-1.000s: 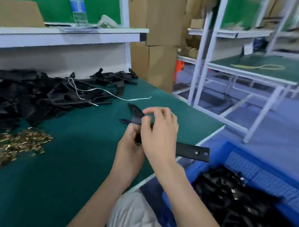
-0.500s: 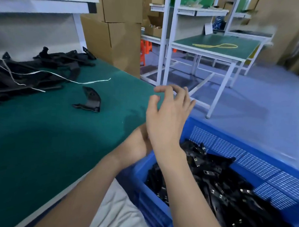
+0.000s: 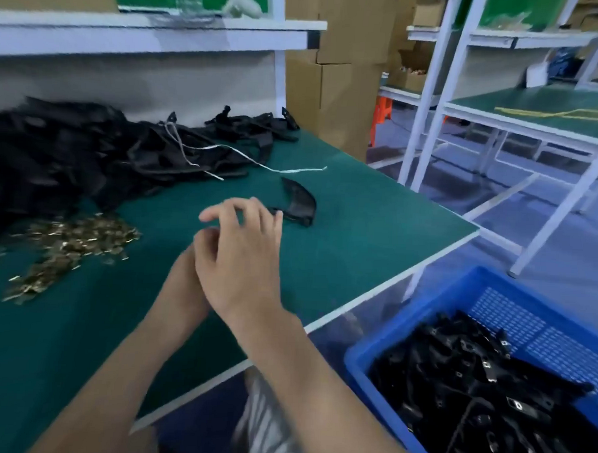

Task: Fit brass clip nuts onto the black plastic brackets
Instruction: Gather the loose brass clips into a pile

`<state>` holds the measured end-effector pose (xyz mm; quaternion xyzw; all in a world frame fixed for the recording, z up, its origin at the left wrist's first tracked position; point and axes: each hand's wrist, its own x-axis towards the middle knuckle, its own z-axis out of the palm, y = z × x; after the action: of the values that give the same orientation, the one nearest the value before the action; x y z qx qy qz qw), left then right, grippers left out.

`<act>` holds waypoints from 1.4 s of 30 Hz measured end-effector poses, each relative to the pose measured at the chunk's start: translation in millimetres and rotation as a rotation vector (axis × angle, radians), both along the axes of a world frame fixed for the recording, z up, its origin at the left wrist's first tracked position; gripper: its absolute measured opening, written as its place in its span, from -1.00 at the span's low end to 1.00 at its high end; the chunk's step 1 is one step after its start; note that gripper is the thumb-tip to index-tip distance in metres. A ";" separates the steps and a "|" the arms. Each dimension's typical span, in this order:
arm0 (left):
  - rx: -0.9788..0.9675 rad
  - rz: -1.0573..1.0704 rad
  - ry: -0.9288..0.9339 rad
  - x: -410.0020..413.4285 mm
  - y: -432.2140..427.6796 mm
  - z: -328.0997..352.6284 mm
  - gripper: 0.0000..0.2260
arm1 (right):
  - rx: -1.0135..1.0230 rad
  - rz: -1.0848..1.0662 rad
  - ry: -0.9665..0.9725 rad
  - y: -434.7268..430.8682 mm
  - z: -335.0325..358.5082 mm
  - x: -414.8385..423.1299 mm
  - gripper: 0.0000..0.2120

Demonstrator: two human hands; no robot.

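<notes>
green bench (image 3: 376, 229) under the hands again; right hand (image 3: 241, 261) slack and empty; left hand (image 3: 181, 289) hidden, grip unclear.

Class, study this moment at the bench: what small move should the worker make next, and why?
Probably reach the right hand forward and take the lone black bracket lying just beyond it. That hand appears empty and loosely curled. The pile of brass clip nuts waits to the left, and the blue crate already holds fitted brackets.
</notes>
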<state>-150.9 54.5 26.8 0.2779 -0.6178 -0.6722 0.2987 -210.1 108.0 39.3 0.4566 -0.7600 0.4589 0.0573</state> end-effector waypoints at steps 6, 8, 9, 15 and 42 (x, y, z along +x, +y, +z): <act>-0.587 0.391 -0.511 108.7 -53.1 -28.6 -0.73 | 0.156 0.268 0.079 -65.9 -28.1 61.5 -0.65; -0.758 0.529 -0.737 139.9 -61.9 -41.3 -0.60 | 0.240 0.311 0.116 -86.7 -38.1 71.6 -0.58; -0.755 0.601 -0.784 150.9 -66.1 -46.1 -0.57 | 0.286 0.326 0.132 -96.6 -43.0 74.4 -0.53; -0.670 0.668 -1.024 162.7 -98.3 -54.3 -0.32 | 0.460 0.334 0.236 -142.6 -66.1 71.2 -0.39; -0.856 0.451 -0.988 126.9 -232.0 -64.2 -0.37 | 0.437 0.534 0.216 -251.7 -74.9 31.9 -0.57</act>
<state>-24.0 -177.5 -37.4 0.5307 -0.8196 -0.0851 0.1983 -178.2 -143.8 -35.6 0.6863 -0.6838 0.2334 -0.0838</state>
